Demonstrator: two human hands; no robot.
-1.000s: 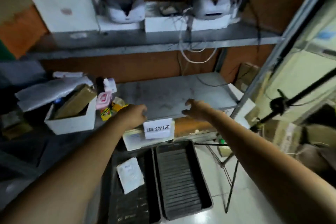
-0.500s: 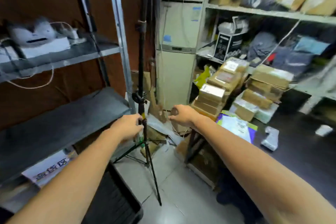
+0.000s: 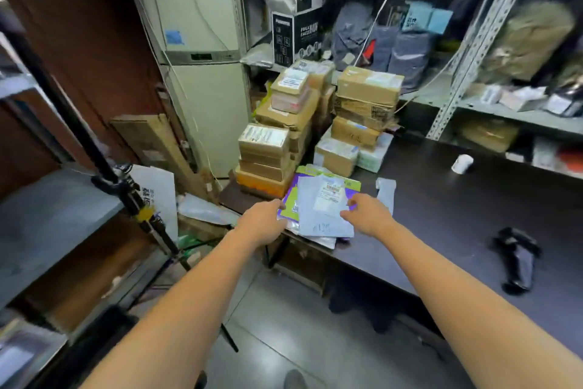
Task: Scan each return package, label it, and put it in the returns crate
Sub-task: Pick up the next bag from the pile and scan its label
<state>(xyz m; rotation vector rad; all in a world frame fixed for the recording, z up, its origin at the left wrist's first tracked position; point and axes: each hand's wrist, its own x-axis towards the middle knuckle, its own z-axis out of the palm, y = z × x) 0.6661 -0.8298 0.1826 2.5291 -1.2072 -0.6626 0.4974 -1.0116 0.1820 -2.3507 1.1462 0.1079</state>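
Both hands are stretched forward to the middle of the frame, set apart, one at each side of a pale grey poly mailer (image 3: 325, 215). The mailer is laid flat on the near left corner of the dark desk (image 3: 441, 218), with a white printed label (image 3: 329, 196) on its upper half. It is stacked on a purple and green mailer (image 3: 290, 196), and more flat packets are seen under both. The left hand (image 3: 265, 221) is placed at the left edge of this stack with its fingers curled. The right hand (image 3: 369, 215) is held at the right edge of the grey mailer with its fingers loosely bent. Whether either edge is actually gripped cannot be told.

Behind the mailers, stacks of taped cardboard boxes (image 3: 268, 152) are piled on the desk. A white label roll (image 3: 462, 164) is stood further right on the desk, and a black object (image 3: 514, 259), too blurred to name, is lain at the right of the frame. Metal shelving (image 3: 467, 38) filled with bagged parcels is seen at the upper right, a standing air conditioner (image 3: 202, 57) at upper centre, and a black tripod pole (image 3: 126, 190) at the left.
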